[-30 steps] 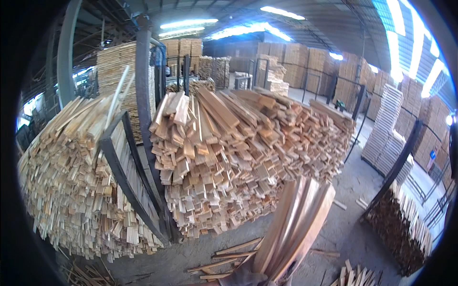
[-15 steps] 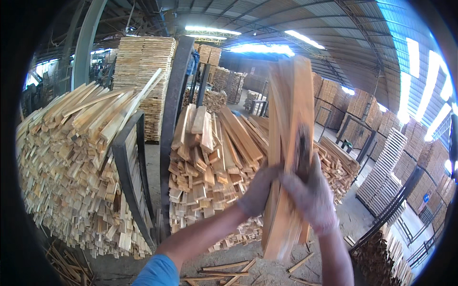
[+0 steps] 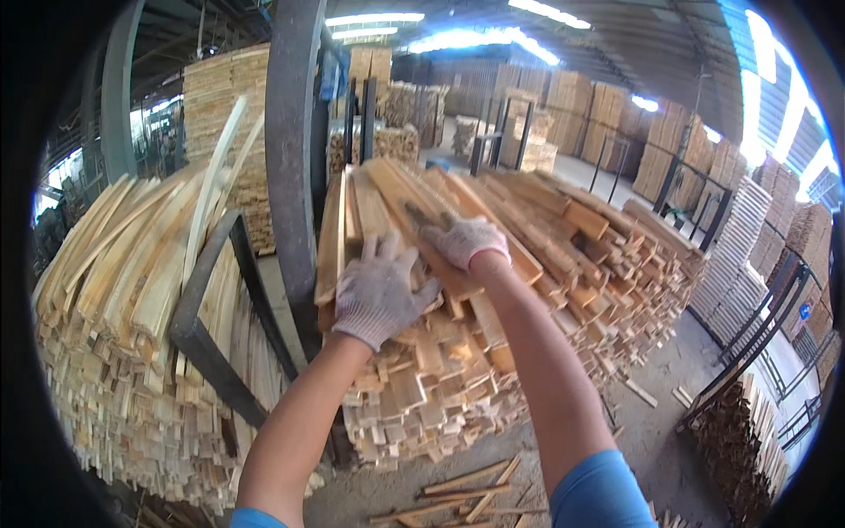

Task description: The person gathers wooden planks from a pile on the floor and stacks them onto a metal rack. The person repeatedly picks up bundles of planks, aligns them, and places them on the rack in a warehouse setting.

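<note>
My left hand (image 3: 378, 289), in a pale knit glove, rests on top of a stack of wooden boards (image 3: 444, 400) with its fingers spread. My right hand (image 3: 468, 242), gloved the same way, lies farther forward on a board with a dark knot (image 3: 422, 216), fingers stretched out over its face. Both palms press down and neither hand grips anything. The boards under them run away from me, their cut ends facing me in an uneven heap.
A dark metal post (image 3: 293, 167) rises left of the stack, beside an angled metal frame (image 3: 211, 339). Another pile of thin slats (image 3: 114, 352) stands far left. Loose sticks (image 3: 471, 493) lie on the floor near me. Tall stacked lumber (image 3: 744, 251) lines the right side.
The bundle of boards I held upright between both hands now lies on the stack. My hands have moved forward and left onto it and let go. My view has shifted too.
</note>
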`<state>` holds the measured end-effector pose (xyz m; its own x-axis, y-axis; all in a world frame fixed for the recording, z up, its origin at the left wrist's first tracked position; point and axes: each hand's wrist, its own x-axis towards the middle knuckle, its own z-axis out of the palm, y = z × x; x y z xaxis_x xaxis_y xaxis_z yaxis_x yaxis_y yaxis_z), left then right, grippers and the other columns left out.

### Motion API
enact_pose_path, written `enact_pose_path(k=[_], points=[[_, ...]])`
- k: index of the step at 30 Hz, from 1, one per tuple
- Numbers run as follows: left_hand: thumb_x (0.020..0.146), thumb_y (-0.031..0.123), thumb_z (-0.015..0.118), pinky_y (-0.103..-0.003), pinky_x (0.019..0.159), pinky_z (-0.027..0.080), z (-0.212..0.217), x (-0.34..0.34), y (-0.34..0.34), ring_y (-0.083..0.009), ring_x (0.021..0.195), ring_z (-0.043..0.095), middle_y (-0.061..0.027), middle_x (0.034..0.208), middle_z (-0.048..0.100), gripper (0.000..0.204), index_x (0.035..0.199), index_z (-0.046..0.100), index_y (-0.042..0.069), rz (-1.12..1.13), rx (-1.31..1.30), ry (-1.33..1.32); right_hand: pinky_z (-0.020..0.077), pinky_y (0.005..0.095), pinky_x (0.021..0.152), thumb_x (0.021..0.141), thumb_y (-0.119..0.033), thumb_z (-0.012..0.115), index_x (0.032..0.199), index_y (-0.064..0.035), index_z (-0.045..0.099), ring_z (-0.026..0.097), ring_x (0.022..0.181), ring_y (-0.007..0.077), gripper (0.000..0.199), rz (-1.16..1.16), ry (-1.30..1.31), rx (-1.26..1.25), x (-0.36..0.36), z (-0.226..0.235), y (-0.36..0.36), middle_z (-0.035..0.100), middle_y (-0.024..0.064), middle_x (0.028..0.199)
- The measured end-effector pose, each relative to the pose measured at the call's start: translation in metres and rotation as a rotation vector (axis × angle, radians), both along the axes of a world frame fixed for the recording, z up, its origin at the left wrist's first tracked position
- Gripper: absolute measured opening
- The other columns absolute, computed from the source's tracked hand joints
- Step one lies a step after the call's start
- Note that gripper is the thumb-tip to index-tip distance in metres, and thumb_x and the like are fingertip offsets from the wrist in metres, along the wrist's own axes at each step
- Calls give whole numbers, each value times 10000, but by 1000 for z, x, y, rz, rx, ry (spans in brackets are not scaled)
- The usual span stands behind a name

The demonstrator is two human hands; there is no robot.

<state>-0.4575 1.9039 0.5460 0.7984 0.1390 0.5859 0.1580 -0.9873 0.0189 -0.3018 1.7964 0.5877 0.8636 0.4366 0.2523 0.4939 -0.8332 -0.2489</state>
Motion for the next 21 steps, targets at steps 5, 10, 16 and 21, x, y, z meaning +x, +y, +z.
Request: enact_pose_path(k=[5, 10, 16, 21], points=[[917, 533, 603, -485, 1040, 453, -4, 22, -23, -341, 1337, 462, -192, 1405, 512, 563, 1232, 659, 70, -121, -33, -80, 477, 460, 1037, 902, -713, 508, 1410, -156, 567, 566, 1283, 386, 756, 104, 21, 25, 9, 8, -51, 566, 241, 1391], [929, 529, 592, -500, 1079, 428, -10, 2, 12, -369, 1368, 443, -210, 1444, 496, 585, 1221, 656, 26, -29, -9, -92, 418, 469, 1117, 923, -414, 696, 1496, -60, 455, 504, 1347, 390, 715, 260, -427, 598, -66, -68, -119, 469, 252, 1491], [924, 559, 577, -505, 1079, 428, -15, 19, 7, -404, 1346, 450, -268, 1440, 494, 646, 1205, 670, -15, -78, 34, -168, 369, 486, 1155, 888, -251, 728, 1515, -38, 430, 443, 1397, 384, 726, 69, -540, 877, -65, -137, -115, 443, 242, 1517], [935, 436, 667, -448, 1131, 382, -28, 26, -1, -381, 1311, 491, -254, 1390, 552, 567, 1226, 654, -50, -103, 88, -205, 348, 486, 1119, 921, -369, 624, 1293, -24, 610, 560, 1211, 372, 507, -48, -579, 804, -25, -124, -96, 651, 184, 1230]])
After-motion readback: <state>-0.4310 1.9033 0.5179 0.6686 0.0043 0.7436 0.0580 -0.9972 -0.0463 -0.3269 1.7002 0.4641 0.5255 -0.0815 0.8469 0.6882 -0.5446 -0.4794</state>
